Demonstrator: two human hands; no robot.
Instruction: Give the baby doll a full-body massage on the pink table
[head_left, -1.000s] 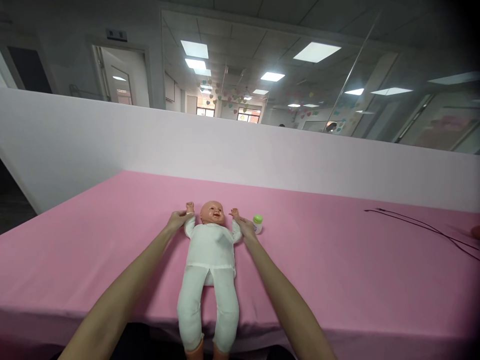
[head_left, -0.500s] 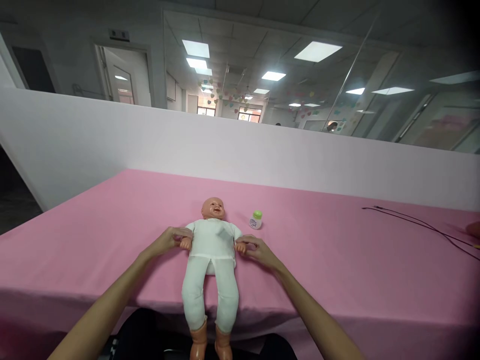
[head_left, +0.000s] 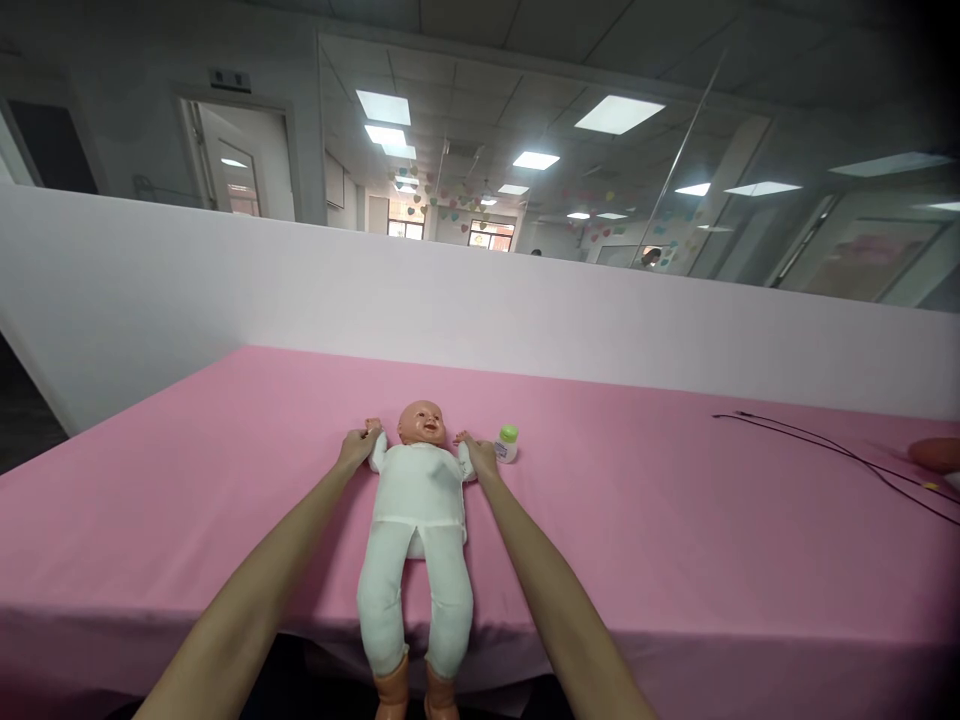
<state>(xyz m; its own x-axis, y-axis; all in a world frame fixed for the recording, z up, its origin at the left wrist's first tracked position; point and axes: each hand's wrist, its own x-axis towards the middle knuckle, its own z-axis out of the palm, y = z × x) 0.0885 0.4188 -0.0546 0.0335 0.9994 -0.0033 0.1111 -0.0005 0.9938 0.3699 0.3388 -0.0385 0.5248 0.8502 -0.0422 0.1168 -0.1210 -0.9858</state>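
A baby doll (head_left: 420,485) in a white top and trousers lies on its back, its head away from me and its feet over the table's near edge. My left hand (head_left: 357,446) is closed on the doll's arm at the left, with the little hand showing above my fingers. On the other side my right hand (head_left: 480,456) grips the doll's other arm near the wrist. Both doll arms are bent upward beside its head. Just right of my right hand stands a small jar (head_left: 507,444) with a green lid, partly hidden by that hand.
Pink cloth (head_left: 645,520) covers the table. Thin black cables (head_left: 832,448) lie at the right, near a skin-toned rounded object (head_left: 934,454) cut by the frame edge. A low white wall (head_left: 570,320) with glass above runs along the back.
Both my hands have moved up toward the doll's head, raising its arms from beside its body. The right hand has come close to the jar. The view has shifted slightly.
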